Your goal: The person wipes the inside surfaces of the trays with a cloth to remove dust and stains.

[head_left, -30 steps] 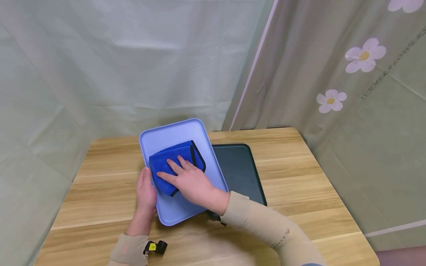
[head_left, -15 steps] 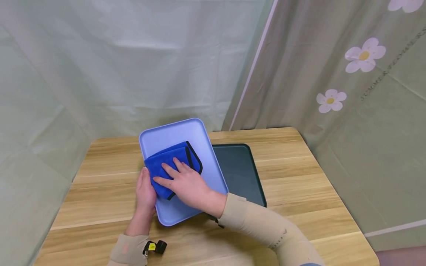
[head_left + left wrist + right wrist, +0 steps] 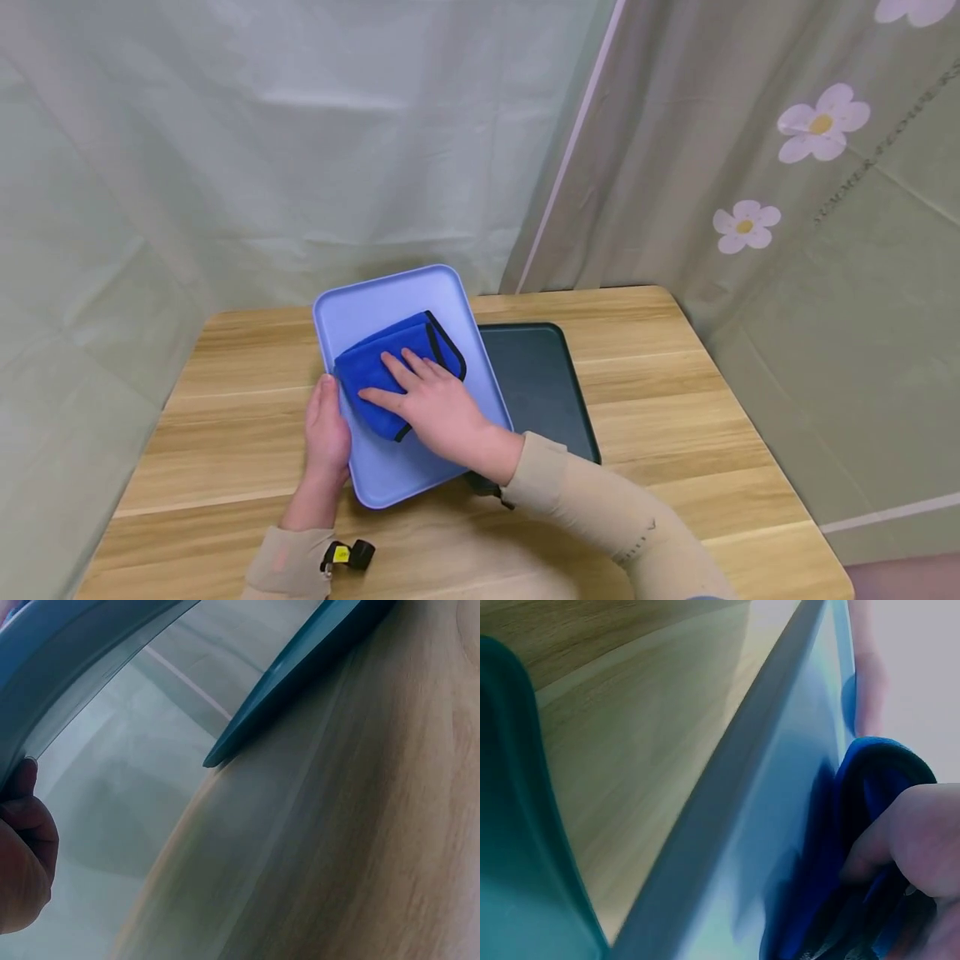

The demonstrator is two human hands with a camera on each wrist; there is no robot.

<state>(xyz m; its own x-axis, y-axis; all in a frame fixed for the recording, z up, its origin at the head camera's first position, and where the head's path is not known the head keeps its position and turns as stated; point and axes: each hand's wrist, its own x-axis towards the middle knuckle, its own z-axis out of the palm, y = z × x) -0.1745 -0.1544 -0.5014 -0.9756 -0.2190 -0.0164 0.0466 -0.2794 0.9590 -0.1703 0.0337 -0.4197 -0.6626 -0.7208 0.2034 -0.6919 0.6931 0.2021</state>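
In the head view my left hand (image 3: 327, 429) grips the left edge of a light blue tray (image 3: 401, 479), which is held raised off the table and tilted. The left wrist view shows fingers (image 3: 28, 825) under that tray's rim. A folded blue cloth (image 3: 367, 367) with black edging lies on the tray. My right hand (image 3: 442, 412) presses on it with fingers spread and fairly straight. In the right wrist view the thumb (image 3: 874, 851) pushes into the cloth's folds, and part of the cloth is hidden by the hand.
A dark green tray (image 3: 536, 375) lies on the wooden table (image 3: 675, 400), partly covered by the light blue tray and the right forearm. A pale curtain (image 3: 300, 150) hangs behind the table, and a flowered one (image 3: 675, 150) on the right.
My right hand slides the cloth toward the lower left across the light blue tray, then back up and right. The left hand and the trays stay almost in place.
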